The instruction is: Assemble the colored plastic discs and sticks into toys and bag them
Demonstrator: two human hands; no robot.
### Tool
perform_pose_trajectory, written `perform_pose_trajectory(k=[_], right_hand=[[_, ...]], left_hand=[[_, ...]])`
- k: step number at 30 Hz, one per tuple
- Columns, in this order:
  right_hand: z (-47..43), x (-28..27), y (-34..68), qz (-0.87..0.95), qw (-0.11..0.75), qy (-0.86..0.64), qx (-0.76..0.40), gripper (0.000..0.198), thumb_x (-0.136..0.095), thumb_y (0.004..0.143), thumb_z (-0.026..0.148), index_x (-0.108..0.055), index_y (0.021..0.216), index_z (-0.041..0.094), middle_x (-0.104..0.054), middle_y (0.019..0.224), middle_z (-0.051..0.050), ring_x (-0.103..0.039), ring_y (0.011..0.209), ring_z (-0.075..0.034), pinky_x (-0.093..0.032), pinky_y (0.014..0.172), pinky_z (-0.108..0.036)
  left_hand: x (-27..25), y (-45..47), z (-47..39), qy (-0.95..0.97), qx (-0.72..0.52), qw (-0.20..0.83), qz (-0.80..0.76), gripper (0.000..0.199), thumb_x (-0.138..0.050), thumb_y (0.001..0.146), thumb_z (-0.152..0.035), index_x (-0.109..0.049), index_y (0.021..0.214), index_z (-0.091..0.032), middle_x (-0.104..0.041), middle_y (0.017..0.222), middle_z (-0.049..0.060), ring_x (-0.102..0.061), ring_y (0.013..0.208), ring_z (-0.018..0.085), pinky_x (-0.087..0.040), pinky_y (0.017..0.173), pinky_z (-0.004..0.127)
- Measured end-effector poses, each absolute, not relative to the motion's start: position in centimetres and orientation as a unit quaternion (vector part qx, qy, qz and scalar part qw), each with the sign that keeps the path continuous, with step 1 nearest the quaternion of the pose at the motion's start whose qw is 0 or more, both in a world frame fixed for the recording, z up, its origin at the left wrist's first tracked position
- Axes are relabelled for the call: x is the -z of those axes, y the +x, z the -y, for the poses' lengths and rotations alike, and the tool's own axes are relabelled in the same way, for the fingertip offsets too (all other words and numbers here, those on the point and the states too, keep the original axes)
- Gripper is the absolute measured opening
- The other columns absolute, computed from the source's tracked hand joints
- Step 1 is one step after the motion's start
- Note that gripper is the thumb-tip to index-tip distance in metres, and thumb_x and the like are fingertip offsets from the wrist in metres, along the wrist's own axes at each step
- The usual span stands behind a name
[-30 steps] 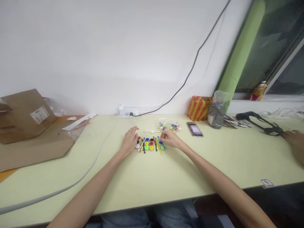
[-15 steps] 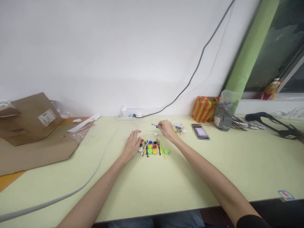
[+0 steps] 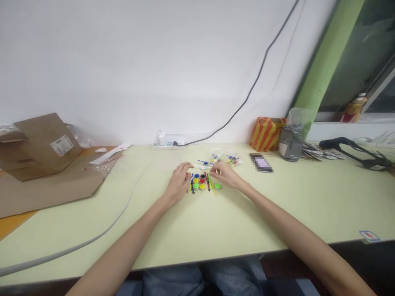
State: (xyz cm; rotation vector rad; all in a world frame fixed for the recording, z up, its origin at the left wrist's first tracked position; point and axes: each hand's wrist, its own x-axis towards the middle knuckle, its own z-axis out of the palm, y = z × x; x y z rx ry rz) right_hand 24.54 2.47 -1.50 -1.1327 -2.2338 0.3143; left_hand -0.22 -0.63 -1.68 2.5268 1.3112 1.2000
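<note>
My left hand [image 3: 178, 183] rests at the left side of a cluster of small round pieces, its fingers curved and apart, hiding several of them. Yellow pieces [image 3: 202, 187], a green piece [image 3: 217, 186] and thin coloured arrow-shaped sticks [image 3: 207, 181] lie in the cluster. My right hand [image 3: 226, 175] is over the cluster's far right edge, fingers bent together; anything between the fingertips is too small to make out. Just beyond, a white stick with a round piece [image 3: 203, 167] lies between the hands. Behind it is a blue arrow with a round piece [image 3: 205, 163].
Clear bags of coloured parts [image 3: 231, 159] lie behind my right hand. Farther right are a phone [image 3: 261, 163], a striped bag [image 3: 264, 135] and a grey container [image 3: 290, 144]. Cardboard [image 3: 43, 152] covers the left side; a grey cable [image 3: 101, 233] crosses the table.
My right hand has left the blue arrow, which now lies on the table, and has come back toward the cluster. My left hand has shifted slightly right, over the cluster's left side.
</note>
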Motion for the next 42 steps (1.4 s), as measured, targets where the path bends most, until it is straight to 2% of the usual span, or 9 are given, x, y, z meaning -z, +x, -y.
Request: perform_pose_trajectory(k=[3,7,13,17,20,25,30,37,42], right_hand=[[-1.1,1.8,24.5,0.842,0.279,-0.44,-0.141,0.02,-0.06,0.091,0.03,-0.065,0.077,0.017,-0.067,0.076,-0.002,-0.056,0.068,-0.014,-0.038,0.063,-0.024],[-0.8,1.7,24.1,0.83,0.306,-0.444,-0.143,0.012,-0.062,0.088,0.024,-0.067,0.078,0.017,-0.069,0.082,-0.003,-0.059,0.075,-0.015,-0.04,0.069,-0.025],[1.1,1.1,22.7,0.852,0.272,-0.442,-0.077,0.019,-0.07,0.085,0.039,-0.072,0.086,0.02,-0.069,0.085,-0.006,-0.059,0.087,-0.021,-0.04,0.081,-0.031],[1.5,0.8,22.7,0.855,0.231,-0.462,-0.044,0.031,-0.076,0.077,0.05,-0.071,0.086,0.021,-0.068,0.085,-0.006,-0.058,0.089,-0.024,-0.039,0.079,-0.033],[1.4,0.8,23.2,0.853,0.204,-0.478,-0.047,0.027,-0.08,0.073,0.044,-0.069,0.08,0.021,-0.068,0.081,-0.005,-0.058,0.088,-0.024,-0.039,0.077,-0.031],[1.1,1.0,23.1,0.841,0.183,-0.507,-0.048,0.011,-0.073,0.08,0.03,-0.07,0.075,0.021,-0.07,0.077,-0.005,-0.06,0.086,-0.023,-0.037,0.076,-0.031],[1.1,1.5,22.4,0.83,0.17,-0.53,-0.026,0.015,-0.062,0.086,0.025,-0.07,0.074,0.021,-0.072,0.078,-0.005,-0.061,0.089,-0.022,-0.036,0.077,-0.03],[1.0,1.0,22.8,0.805,0.206,-0.555,0.032,0.017,-0.058,0.089,0.02,-0.069,0.076,0.02,-0.071,0.084,-0.008,-0.059,0.091,-0.024,-0.035,0.077,-0.032],[0.2,0.0,24.9,0.764,0.313,-0.558,0.079,0.015,-0.054,0.088,0.015,-0.064,0.077,0.02,-0.07,0.087,-0.007,-0.057,0.09,-0.023,-0.036,0.079,-0.033]], left_hand=[[1.3,1.3,1.7,0.836,-0.377,0.039,-0.396,0.033,-0.039,0.095,-0.014,-0.056,0.12,-0.025,-0.056,0.128,0.007,-0.052,0.122,0.022,-0.042,0.105,0.042],[1.4,1.9,2.1,0.85,-0.366,0.053,-0.375,0.033,-0.039,0.096,-0.015,-0.055,0.122,-0.026,-0.056,0.129,0.007,-0.052,0.124,0.022,-0.042,0.106,0.042],[2.1,1.2,1.4,0.85,-0.346,0.048,-0.394,0.043,-0.038,0.092,-0.009,-0.056,0.127,-0.027,-0.051,0.135,0.008,-0.052,0.124,0.023,-0.044,0.104,0.043],[2.0,1.0,1.4,0.854,-0.344,0.038,-0.388,0.048,-0.037,0.09,-0.006,-0.055,0.129,-0.028,-0.05,0.136,0.008,-0.051,0.125,0.024,-0.044,0.105,0.044],[1.7,1.0,1.6,0.856,-0.339,0.033,-0.39,0.051,-0.037,0.089,-0.005,-0.054,0.13,-0.029,-0.049,0.136,0.008,-0.051,0.126,0.024,-0.043,0.105,0.045],[1.3,1.1,2.0,0.857,-0.33,0.029,-0.395,0.051,-0.037,0.088,-0.004,-0.053,0.13,-0.028,-0.049,0.136,0.008,-0.05,0.126,0.024,-0.043,0.106,0.044],[0.9,1.1,2.3,0.859,-0.305,0.031,-0.409,0.051,-0.037,0.089,-0.005,-0.049,0.133,-0.026,-0.047,0.137,0.009,-0.049,0.127,0.023,-0.042,0.106,0.043],[0.6,1.3,2.8,0.846,-0.353,0.038,-0.397,0.049,-0.038,0.089,-0.004,-0.047,0.133,-0.024,-0.05,0.134,0.009,-0.048,0.127,0.022,-0.04,0.107,0.041],[0.2,3.2,4.0,0.853,-0.382,0.016,-0.355,0.027,-0.038,0.093,-0.008,-0.058,0.105,-0.02,-0.06,0.112,0.007,-0.056,0.11,0.02,-0.044,0.095,0.037]])
